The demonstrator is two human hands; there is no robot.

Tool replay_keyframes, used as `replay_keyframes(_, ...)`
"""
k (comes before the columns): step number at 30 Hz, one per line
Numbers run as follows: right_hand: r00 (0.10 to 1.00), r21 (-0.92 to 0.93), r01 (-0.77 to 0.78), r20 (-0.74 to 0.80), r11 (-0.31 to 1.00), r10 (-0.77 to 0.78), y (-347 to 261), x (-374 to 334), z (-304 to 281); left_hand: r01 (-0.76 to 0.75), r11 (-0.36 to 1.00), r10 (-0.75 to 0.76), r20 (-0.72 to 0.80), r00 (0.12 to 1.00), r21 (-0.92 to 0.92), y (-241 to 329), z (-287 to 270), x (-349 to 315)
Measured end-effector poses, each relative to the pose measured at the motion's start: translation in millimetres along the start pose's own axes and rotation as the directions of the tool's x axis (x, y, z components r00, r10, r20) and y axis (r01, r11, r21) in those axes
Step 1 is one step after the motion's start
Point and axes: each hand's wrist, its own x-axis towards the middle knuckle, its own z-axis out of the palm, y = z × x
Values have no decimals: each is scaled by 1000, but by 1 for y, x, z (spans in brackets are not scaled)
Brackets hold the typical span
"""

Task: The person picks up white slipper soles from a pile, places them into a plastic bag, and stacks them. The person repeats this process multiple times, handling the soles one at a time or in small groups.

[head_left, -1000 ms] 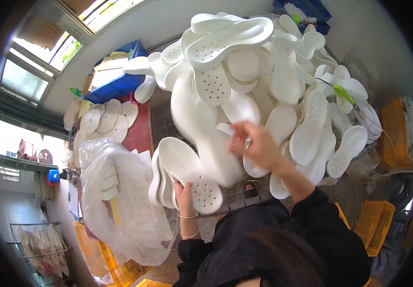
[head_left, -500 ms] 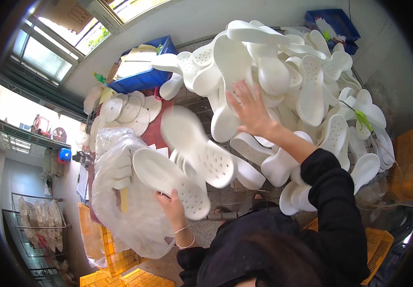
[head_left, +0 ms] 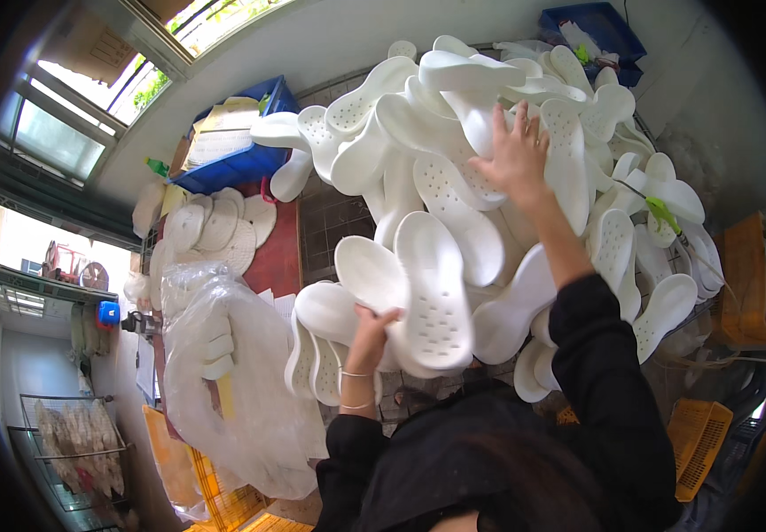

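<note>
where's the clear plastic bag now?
Head view, lower left: the clear plastic bag is left of the white insoles at the left hand, nearer the person than the blue bin with papers.

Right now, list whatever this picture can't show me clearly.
In the head view:
Left hand: most fingers hidden behind a white sole.
Right hand: hides whatever lies beneath.
Sole pile: lower soles buried under upper ones.
Plastic bag: cloudy film blurs its contents.
Yellow crate: cut by lower edge.

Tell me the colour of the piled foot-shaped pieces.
The foot-shaped pieces are white, many with small holes; best seen in the head view.
</note>
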Motion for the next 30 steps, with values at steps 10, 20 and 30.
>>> replay_keyframes(10, 994, 780, 88, -30, 620, -103, 48, -50, -24, 3, 939, 45, -128, 991, 345, -27, 95, 18)
replay_keyframes(20, 974, 306, 192, 57, 933, -219, -5, -81, 65, -178, 750, 283, 66, 957, -637, -20, -9, -91)
replay_keyframes(30, 505, 991, 125, -108, -51, -857, -206, -222, -81, -707, 680, 373, -739, 561, -193, -21, -152, -219)
